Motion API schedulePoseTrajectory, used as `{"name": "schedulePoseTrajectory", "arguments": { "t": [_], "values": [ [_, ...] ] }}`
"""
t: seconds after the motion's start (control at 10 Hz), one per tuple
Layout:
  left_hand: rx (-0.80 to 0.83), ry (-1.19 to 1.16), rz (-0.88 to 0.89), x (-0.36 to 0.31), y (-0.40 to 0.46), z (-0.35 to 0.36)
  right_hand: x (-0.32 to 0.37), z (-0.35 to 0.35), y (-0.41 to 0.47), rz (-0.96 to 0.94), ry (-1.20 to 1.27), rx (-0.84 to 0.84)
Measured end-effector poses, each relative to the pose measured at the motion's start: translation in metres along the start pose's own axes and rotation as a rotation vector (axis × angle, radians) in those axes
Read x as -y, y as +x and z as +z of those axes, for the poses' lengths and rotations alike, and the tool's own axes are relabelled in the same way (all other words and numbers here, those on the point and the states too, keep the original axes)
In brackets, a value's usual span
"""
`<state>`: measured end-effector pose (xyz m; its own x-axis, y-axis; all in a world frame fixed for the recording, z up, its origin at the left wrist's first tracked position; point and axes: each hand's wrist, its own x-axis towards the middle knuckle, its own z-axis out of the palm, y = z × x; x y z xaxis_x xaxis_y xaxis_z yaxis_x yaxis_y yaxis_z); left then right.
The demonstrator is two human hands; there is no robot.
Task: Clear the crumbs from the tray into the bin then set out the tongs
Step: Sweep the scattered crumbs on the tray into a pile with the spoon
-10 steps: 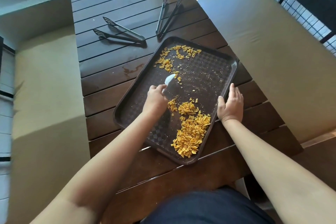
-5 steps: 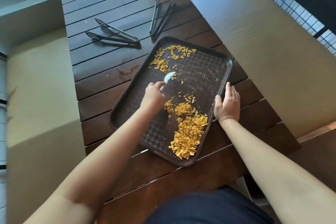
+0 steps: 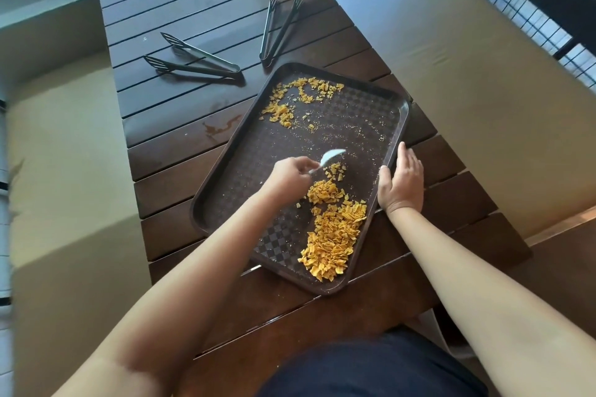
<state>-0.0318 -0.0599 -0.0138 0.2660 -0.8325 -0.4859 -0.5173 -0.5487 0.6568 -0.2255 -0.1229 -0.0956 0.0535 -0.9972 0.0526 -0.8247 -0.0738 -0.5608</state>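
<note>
One brown tray [image 3: 398, 126] lies skewed on the dark slatted tabletop [image 3: 180, 3], its near corner hanging a little past the tabletop's edge. On it I count two main gatherings of orange crumbs: a big heap [image 3: 333, 235] at the near right side and a thinner scatter [image 3: 292, 100] at the far left corner, with fine specks between them. The left hand [image 3: 288, 176] pinches the handle of one white spoon [image 3: 332, 156], whose bowl sits just above the top of the big heap. The right hand [image 3: 401, 180] rests on the tray's right rim, fingers straight and together, thumb hooked on the inner side of the rim. Beyond the tray lie two pairs of dark tongs, both sprung apart: one pair [image 3: 196, 58] to the far left, the other [image 3: 279, 22] just past the tray's far corner. Two tan cushioned benches flank the tabletop, one on the left [image 3: 61, 151], one on the right [image 3: 483, 80].
</note>
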Motion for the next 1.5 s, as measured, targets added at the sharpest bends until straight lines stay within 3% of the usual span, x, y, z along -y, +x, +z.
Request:
{"name": "schedulePoseTrajectory", "arguments": {
  "t": [0.1, 0.4, 0.5, 0.6, 0.7, 0.9, 1.0, 1.1, 1.2, 1.4, 1.5],
  "values": [
    [-0.146, -0.008, -0.051, -0.003, 0.009, -0.005, 0.000, 0.000, 0.000, -0.001, -0.004, 0.000],
    [0.083, 0.166, 0.095, 0.009, -0.015, 0.011, 0.000, 0.000, 0.001, 0.000, -0.002, 0.008],
    [-0.016, 0.026, 0.060, 0.020, -0.018, 0.004, 0.000, 0.001, 0.000, 0.002, -0.003, 0.006],
    [-0.210, -0.020, -0.007, 0.027, -0.013, -0.003, 0.000, 0.000, 0.000, 0.003, -0.003, 0.009],
    [-0.283, 0.015, -0.083, 0.031, -0.009, -0.008, 0.001, 0.000, 0.000, 0.001, 0.002, 0.006],
    [-0.035, 0.089, 0.027, 0.026, -0.032, 0.012, 0.001, 0.000, -0.001, 0.001, 0.005, 0.001],
    [-0.056, 0.081, 0.037, 0.025, -0.032, 0.013, 0.001, -0.001, -0.001, -0.001, 0.001, -0.001],
    [-0.241, -0.006, -0.031, 0.022, -0.022, 0.004, 0.002, -0.001, -0.001, 0.001, 0.001, 0.000],
    [-0.239, 0.027, -0.036, 0.020, -0.020, 0.004, 0.001, -0.001, -0.001, 0.001, 0.002, -0.001],
    [0.006, 0.137, 0.077, 0.020, -0.035, 0.023, 0.001, 0.000, 0.000, -0.001, 0.006, -0.002],
    [-0.117, -0.005, 0.056, 0.036, -0.044, 0.015, 0.000, 0.000, 0.000, 0.000, 0.004, -0.001]
  ]
}}
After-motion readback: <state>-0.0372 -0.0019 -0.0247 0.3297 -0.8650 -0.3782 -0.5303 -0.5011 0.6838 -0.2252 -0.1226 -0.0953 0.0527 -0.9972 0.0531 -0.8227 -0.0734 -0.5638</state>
